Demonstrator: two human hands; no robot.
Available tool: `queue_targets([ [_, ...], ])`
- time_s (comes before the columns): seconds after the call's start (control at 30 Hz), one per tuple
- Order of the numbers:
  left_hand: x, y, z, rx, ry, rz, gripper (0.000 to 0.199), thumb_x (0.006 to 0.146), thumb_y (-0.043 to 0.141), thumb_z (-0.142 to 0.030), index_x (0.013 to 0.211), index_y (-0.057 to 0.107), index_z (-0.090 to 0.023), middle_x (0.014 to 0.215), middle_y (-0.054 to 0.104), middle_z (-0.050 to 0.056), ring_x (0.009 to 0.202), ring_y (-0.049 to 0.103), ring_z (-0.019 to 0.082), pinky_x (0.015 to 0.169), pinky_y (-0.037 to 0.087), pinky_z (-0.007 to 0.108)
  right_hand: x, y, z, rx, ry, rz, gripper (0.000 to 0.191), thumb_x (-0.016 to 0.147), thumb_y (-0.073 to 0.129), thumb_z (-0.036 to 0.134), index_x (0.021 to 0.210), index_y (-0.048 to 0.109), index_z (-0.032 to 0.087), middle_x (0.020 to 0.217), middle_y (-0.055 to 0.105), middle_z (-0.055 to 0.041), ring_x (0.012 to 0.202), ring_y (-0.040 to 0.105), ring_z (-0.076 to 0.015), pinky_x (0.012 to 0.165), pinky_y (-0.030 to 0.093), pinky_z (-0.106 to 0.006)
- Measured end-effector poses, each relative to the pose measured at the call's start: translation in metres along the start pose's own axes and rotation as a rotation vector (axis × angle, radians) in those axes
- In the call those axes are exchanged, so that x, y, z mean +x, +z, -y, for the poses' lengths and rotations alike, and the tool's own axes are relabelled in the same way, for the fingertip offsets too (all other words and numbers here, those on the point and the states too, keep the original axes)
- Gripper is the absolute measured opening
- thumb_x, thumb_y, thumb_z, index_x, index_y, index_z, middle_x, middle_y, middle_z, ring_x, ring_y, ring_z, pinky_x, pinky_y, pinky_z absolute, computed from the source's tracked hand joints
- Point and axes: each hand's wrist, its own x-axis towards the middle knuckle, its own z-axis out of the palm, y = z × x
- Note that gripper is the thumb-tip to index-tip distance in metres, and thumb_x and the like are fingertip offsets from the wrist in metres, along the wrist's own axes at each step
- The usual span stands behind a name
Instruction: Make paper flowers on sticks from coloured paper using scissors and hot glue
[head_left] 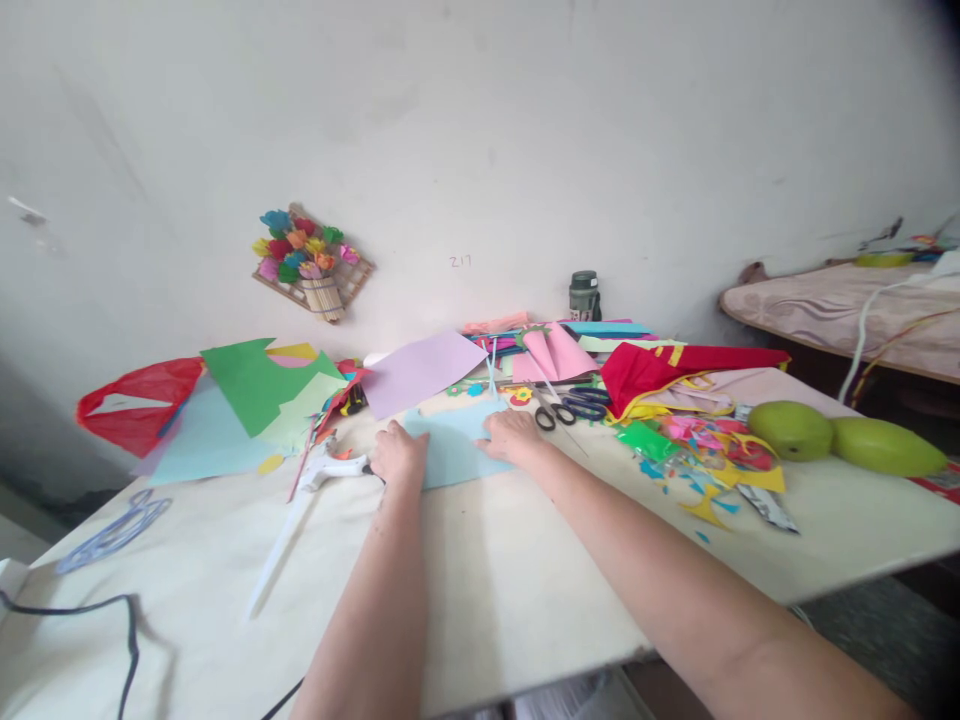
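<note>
Your left hand (400, 452) rests on the left edge of the light blue sheet (454, 450), its fingers bent and fairly close together; your right hand (510, 437) lies over the sheet's right side, fingers curled. You cannot tell whether either hand pinches the paper or only presses it to the surface (525, 570). Just beside your left hand, on its left, lies the white glue gun (326, 470), nozzle toward your fingers, with a long white stick (281, 550) reaching back toward you. Farther left of that hand are a loose bluish coil (116, 530) and, nearer you, a black cord (131, 620). Beyond your left hand, a purple sheet (420, 372) lies close, with a green sheet (251, 385) farther to the left. Past your right hand, small paper flowers (520, 396) and black-handled scissors (555, 415) crowd its far side, and a pink paper cone (555, 352) lies behind them. To the right of your right hand, a green packet (646, 441) sits amid colored scraps (705, 500), with red cloth (645, 375) beyond and two large green fruits (791, 431) well apart. The surface just nearer you than both hands is bare, crossed only by your forearms.
</note>
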Motion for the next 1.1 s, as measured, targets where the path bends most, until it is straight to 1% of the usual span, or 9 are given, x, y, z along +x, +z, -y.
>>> queue_targets([
  [0.1, 0.006, -0.001, 0.0, -0.018, -0.001, 0.082, 0.049, 0.062, 0.053, -0.045, 0.101, 0.057, -0.016, 0.106, 0.058, 0.017, 0.096, 0.053, 0.033, 0.071, 0.043, 0.042, -0.001, 0.0, 0.003, -0.004, 0.016, -0.005, 0.039, 0.076, 0.042, 0.047, 0.091, 0.063, 0.017, 0.094, 0.062, -0.012, 0.091, 0.055, -0.0245, 0.075, 0.036, -0.033],
  [0.17, 0.008, -0.004, 0.0, -0.012, 0.052, 0.101, 0.039, 0.064, 0.052, -0.042, 0.092, 0.06, -0.017, 0.101, 0.06, 0.016, 0.094, 0.055, 0.032, 0.069, 0.043, 0.04, -0.002, 0.0, 0.004, -0.002, 0.033, -0.025, 0.039, 0.077, 0.042, 0.045, 0.09, 0.063, 0.016, 0.092, 0.063, -0.0126, 0.089, 0.056, -0.0245, 0.073, 0.037, -0.033],
  [0.27, 0.008, -0.008, -0.001, 0.001, 0.136, 0.065, 0.03, 0.066, 0.048, -0.04, 0.085, 0.061, -0.02, 0.094, 0.063, 0.014, 0.091, 0.057, 0.03, 0.067, 0.043, 0.039, -0.001, -0.001, 0.003, 0.023, 0.09, -0.105, 0.037, 0.081, 0.037, 0.04, 0.093, 0.061, 0.015, 0.093, 0.062, -0.0125, 0.089, 0.055, -0.0242, 0.072, 0.038, -0.034],
  [0.4, 0.007, -0.011, -0.003, 0.025, 0.168, 0.015, 0.03, 0.069, 0.045, -0.042, 0.087, 0.06, -0.023, 0.091, 0.063, 0.011, 0.088, 0.058, 0.029, 0.065, 0.043, 0.039, 0.014, 0.004, -0.006, 0.082, 0.092, -0.178, 0.04, 0.084, 0.031, 0.039, 0.106, 0.055, 0.016, 0.11, 0.056, -0.0115, 0.106, 0.045, -0.0237, 0.083, 0.034, -0.035],
  [0.5, 0.009, -0.012, -0.005, 0.056, 0.18, 0.024, 0.03, 0.072, 0.042, -0.043, 0.089, 0.059, -0.024, 0.091, 0.063, 0.011, 0.086, 0.058, 0.029, 0.064, 0.043, 0.039, 0.033, 0.012, -0.015, 0.142, -0.019, -0.119, 0.045, 0.086, 0.025, 0.04, 0.121, 0.044, 0.021, 0.127, 0.045, -0.0044, 0.121, 0.029, -0.0206, 0.097, 0.021, -0.037],
  [0.63, 0.011, -0.013, -0.008, 0.098, 0.189, 0.031, 0.032, 0.075, 0.039, -0.042, 0.092, 0.059, -0.023, 0.091, 0.062, 0.013, 0.087, 0.058, 0.03, 0.065, 0.043, 0.04, 0.053, 0.022, -0.027, 0.15, -0.031, 0.026, 0.052, 0.086, 0.016, 0.046, 0.128, 0.037, 0.024, 0.133, 0.037, -0.0015, 0.127, 0.018, -0.0209, 0.101, 0.009, -0.043],
  [0.73, 0.012, -0.016, -0.009, 0.121, 0.19, -0.006, 0.033, 0.077, 0.038, -0.039, 0.095, 0.059, -0.022, 0.091, 0.062, 0.014, 0.086, 0.058, 0.03, 0.066, 0.043, 0.04, 0.057, 0.021, -0.036, 0.082, -0.03, 0.023, 0.049, 0.086, 0.019, 0.044, 0.126, 0.039, 0.024, 0.132, 0.039, -0.0018, 0.127, 0.019, -0.0215, 0.101, 0.006, -0.046],
  [1.0, 0.016, -0.024, -0.008, 0.106, 0.159, -0.079, 0.035, 0.081, 0.032, -0.037, 0.097, 0.058, -0.02, 0.09, 0.063, 0.014, 0.086, 0.058, 0.029, 0.066, 0.043, 0.039, 0.051, 0.009, -0.049, 0.015, -0.001, 0.014, 0.046, 0.086, 0.023, 0.04, 0.121, 0.044, 0.019, 0.13, 0.042, -0.0052, 0.124, 0.024, -0.0233, 0.099, 0.01, -0.045],
  [1.1, 0.02, -0.021, -0.009, 0.087, 0.133, -0.089, 0.036, 0.082, 0.031, -0.037, 0.098, 0.057, -0.02, 0.092, 0.062, 0.015, 0.086, 0.058, 0.03, 0.066, 0.042, 0.04, 0.047, 0.012, -0.045, 0.023, -0.012, -0.047, 0.043, 0.085, 0.027, 0.038, 0.119, 0.046, 0.019, 0.125, 0.047, -0.0069, 0.118, 0.035, -0.0234, 0.097, 0.015, -0.042],
])
